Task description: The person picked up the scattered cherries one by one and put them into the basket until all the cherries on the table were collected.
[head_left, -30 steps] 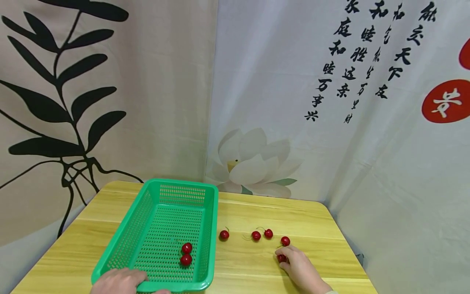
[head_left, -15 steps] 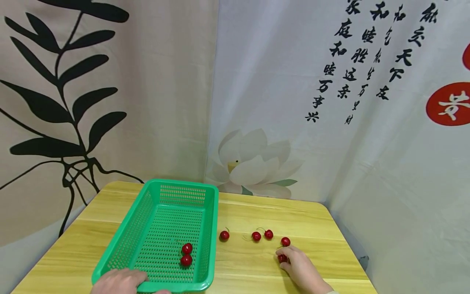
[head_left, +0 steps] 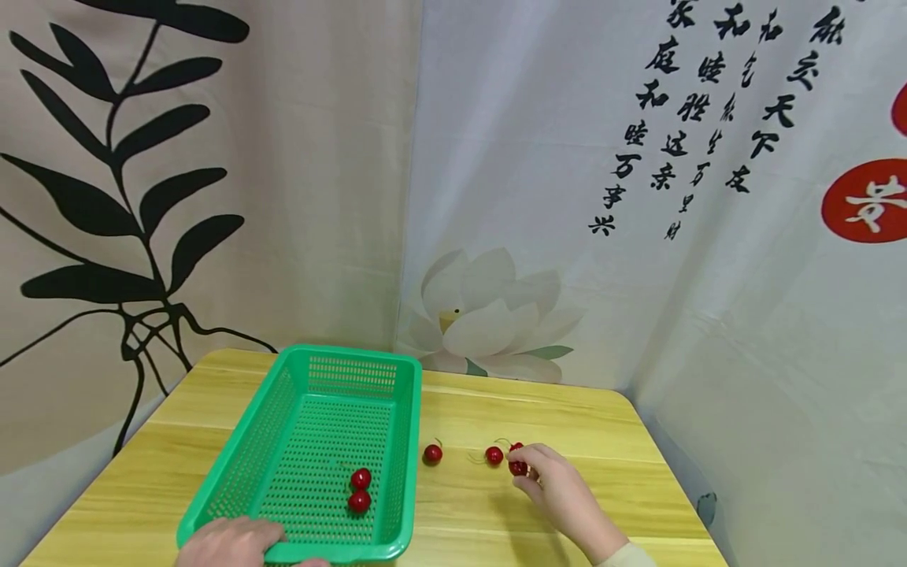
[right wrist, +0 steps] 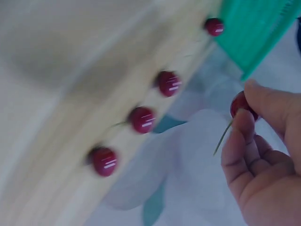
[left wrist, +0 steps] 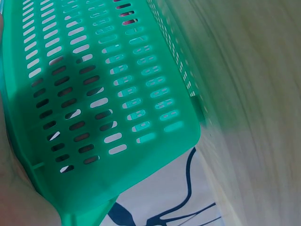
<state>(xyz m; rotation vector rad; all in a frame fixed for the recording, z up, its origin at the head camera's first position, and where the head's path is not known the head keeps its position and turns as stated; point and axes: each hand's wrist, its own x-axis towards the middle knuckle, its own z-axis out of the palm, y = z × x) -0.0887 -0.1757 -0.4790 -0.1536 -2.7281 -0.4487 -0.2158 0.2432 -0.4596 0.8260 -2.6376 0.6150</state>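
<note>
The right hand [head_left: 563,490], grip narrow, pinches 1 cherry [right wrist: 239,104]; the basket [head_left: 413,472], gripped by the left hand [head_left: 230,543], lies leftward.

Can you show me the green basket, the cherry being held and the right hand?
Green basket [head_left: 340,554]: head view, on its near rim.
Held cherry [right wrist: 238,104]: right wrist view, on its bare red skin.
Right hand [head_left: 560,484]: head view, on the back of the hand.
</note>
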